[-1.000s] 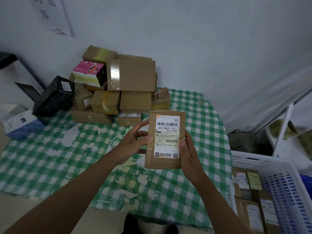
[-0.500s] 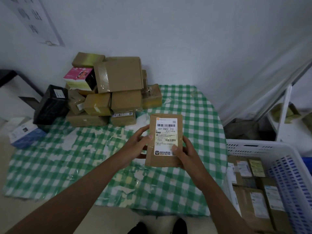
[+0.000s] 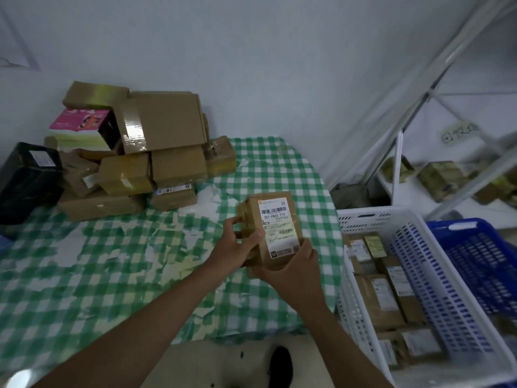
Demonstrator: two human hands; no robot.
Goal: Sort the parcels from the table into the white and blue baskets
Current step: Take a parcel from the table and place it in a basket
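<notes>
Both hands hold one brown parcel point(image 3: 270, 233) in the air above the right end of the checked worktop point(image 3: 112, 275), its white shipping label point(image 3: 279, 228) turned up toward the camera. The left hand point(image 3: 237, 245) has its grip clenched round the parcel's left edge, thumb lying on the labelled face and fingertips curled over the side. The right hand point(image 3: 293, 273) cups the lower end from beneath, its thumb resting at the bottom corner of the label, so the parcel is grasped from two sides and touches nothing else.

The parcel's long axis runs roughly away from the person, tilted a little, with the far end higher than the near end. Taking the parcel as the landmark, the white basket point(image 3: 363, 217) stands just to its right, beyond the worktop's edge and lower down, already carrying several labelled boxes; the blue basket point(image 3: 453, 225) sits further right again, behind the white one's far wall. The stack of unsorted parcels point(image 3: 140, 163) lies well to the parcel's left and behind it, against the wall.

The coming move likely turns on that rightward offset: either basket lies on the right hand's side, so that hand is the nearer one to carry the parcel across and down. Which basket it belongs in cannot be told from the label here.
</notes>
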